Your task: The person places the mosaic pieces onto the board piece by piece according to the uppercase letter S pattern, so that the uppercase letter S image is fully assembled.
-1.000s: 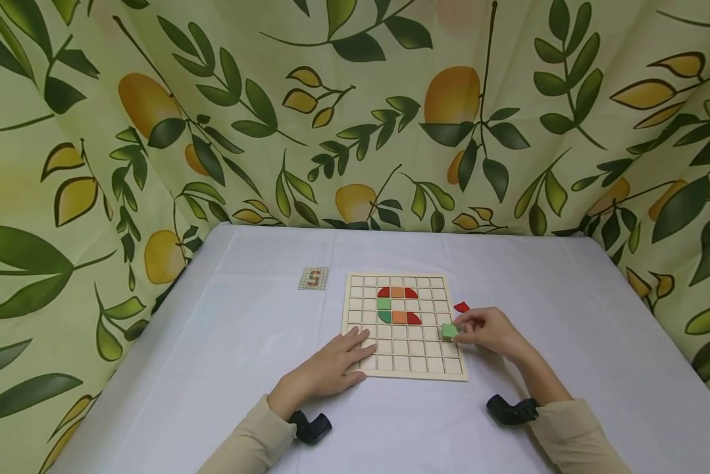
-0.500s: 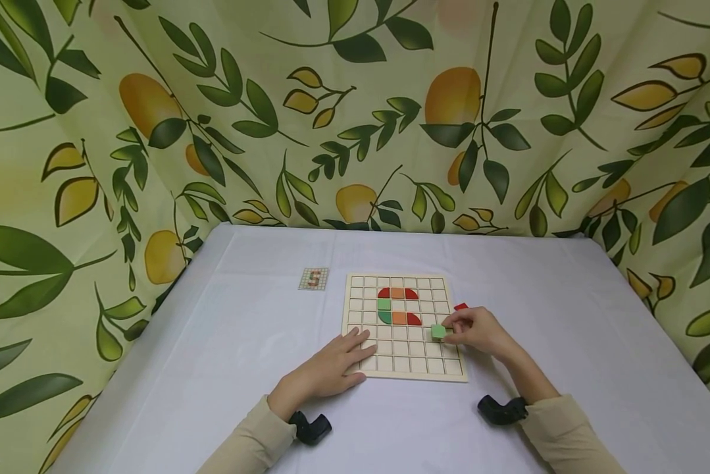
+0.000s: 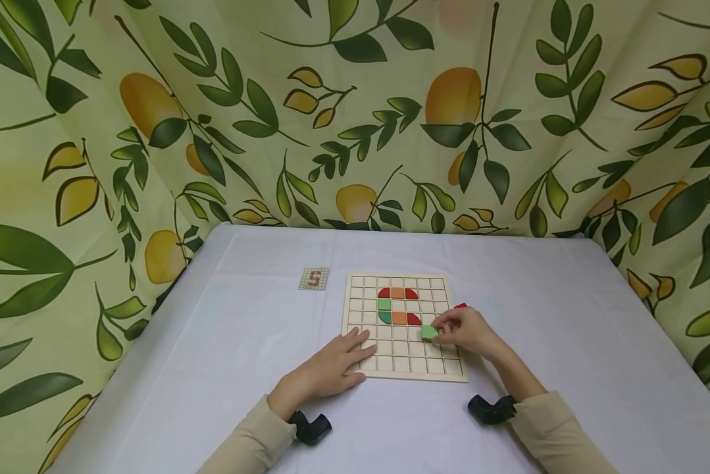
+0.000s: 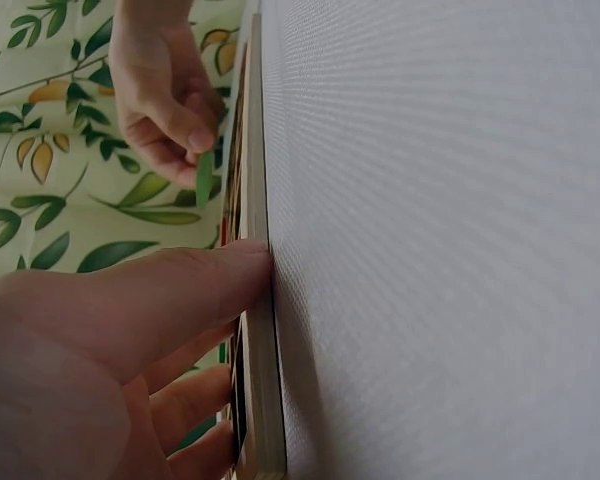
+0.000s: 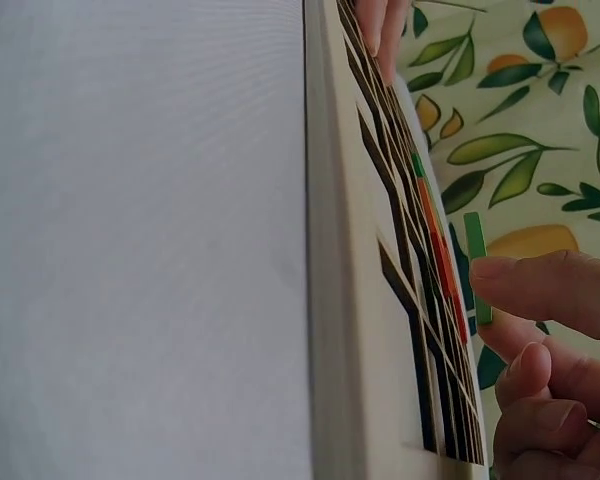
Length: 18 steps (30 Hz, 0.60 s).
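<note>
A light green square tile (image 3: pixel 428 333) is pinched between the thumb and fingers of my right hand (image 3: pixel 467 330). In the right wrist view the thin green tile (image 5: pixel 478 268) shows edge-on, raised above the board. Below lies a pale wooden grid board (image 3: pixel 410 366) with several red, orange and green pieces set in its cells. Two rounded red pieces and an orange square (image 3: pixel 397 292) form the top row. A light green square (image 3: pixel 384 304) sits under them at the left. My left hand (image 3: pixel 331 362) rests on the board's lower left part, its fingers spread.
A small card (image 3: pixel 314 278) printed with a coloured grid pattern lies left of the board. One red piece (image 3: pixel 460 305) lies just off the board's right edge, partly behind my right hand. A leaf-patterned curtain (image 3: pixel 355 131) surrounds the white table (image 3: pixel 242 296).
My right hand has carried the light green tile leftward, from the board's right edge to over its right-hand cells. The left hand stays in place.
</note>
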Available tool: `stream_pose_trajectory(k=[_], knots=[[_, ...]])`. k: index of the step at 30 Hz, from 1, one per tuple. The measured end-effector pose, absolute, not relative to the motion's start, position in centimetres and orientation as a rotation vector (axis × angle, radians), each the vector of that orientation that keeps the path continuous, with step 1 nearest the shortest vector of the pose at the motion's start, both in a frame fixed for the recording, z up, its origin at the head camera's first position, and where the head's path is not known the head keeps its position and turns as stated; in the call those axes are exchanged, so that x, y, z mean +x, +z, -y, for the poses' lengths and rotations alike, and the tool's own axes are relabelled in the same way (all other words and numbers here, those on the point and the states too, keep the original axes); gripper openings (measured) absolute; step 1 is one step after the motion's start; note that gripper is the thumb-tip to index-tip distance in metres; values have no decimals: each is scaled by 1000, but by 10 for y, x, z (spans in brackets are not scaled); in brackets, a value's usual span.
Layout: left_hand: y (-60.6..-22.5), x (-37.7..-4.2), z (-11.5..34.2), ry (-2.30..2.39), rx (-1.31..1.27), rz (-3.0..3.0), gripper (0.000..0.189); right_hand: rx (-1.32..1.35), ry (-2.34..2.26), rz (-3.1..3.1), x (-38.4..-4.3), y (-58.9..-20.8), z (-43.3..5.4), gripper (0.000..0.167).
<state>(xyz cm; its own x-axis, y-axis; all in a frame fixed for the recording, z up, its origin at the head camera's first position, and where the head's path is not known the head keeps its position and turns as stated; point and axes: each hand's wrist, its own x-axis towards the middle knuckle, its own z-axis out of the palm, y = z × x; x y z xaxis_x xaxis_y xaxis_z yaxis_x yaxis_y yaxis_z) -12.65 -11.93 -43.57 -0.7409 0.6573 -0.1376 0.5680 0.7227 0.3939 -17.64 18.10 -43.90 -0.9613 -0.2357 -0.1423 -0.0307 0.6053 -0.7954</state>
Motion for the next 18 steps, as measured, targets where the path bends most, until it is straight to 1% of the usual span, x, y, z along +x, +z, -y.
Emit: stream_pose_trajectory(k=[10,18], knots=[[-435,-127,120,484,983,-2659,52,-279,-1271,-2611,-177,-441,-173,24],[-437,-127,120,491,971,-2655,53,-248,-1257,-2620,-179,-444,-166,23]])
